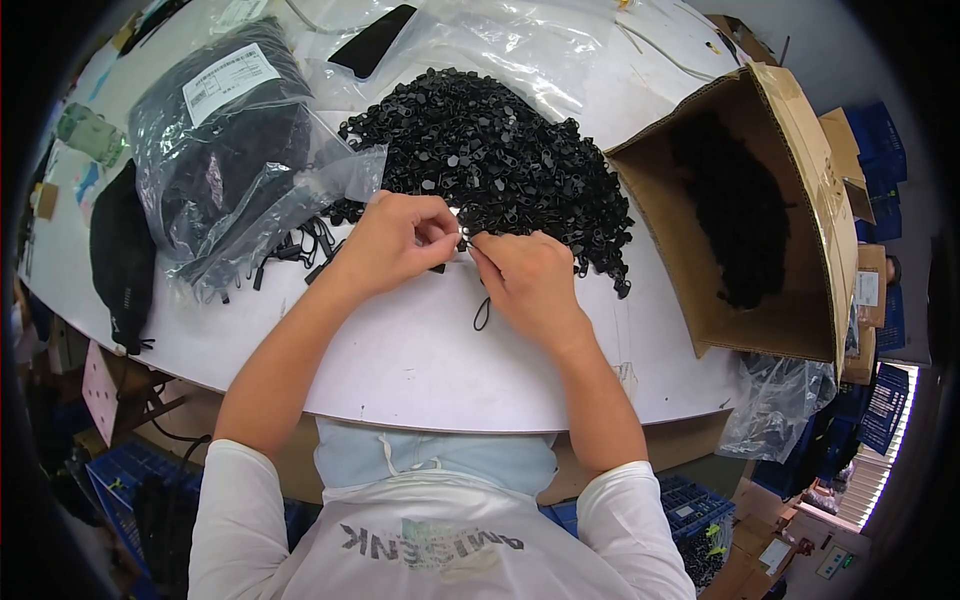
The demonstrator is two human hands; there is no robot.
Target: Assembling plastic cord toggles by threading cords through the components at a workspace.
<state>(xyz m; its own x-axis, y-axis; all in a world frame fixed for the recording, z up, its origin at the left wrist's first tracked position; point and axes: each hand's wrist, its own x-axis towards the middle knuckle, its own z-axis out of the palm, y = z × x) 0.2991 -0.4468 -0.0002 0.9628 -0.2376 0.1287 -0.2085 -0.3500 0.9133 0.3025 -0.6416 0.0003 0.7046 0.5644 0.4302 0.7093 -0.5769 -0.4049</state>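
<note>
My left hand (405, 240) and my right hand (532, 280) meet at the near edge of a heap of small black clip-like parts (470, 150). Thumb and fingers of both are pinched around a tiny piece with a shiny silver spot (463, 234); its exact kind is too small to make out. A black cord loop (482, 315) hangs below my right fingers, and its upper end is hidden by them. Left of my left hand, several black cord pulls (315, 243) lie loose on the white table (420, 370).
A clear plastic bag (235, 150) full of black items stands at left, beside a black pouch (122, 260). An open cardboard box (800, 220) with black contents lies on its side at right. A dark phone-like slab (372, 42) lies behind the heap.
</note>
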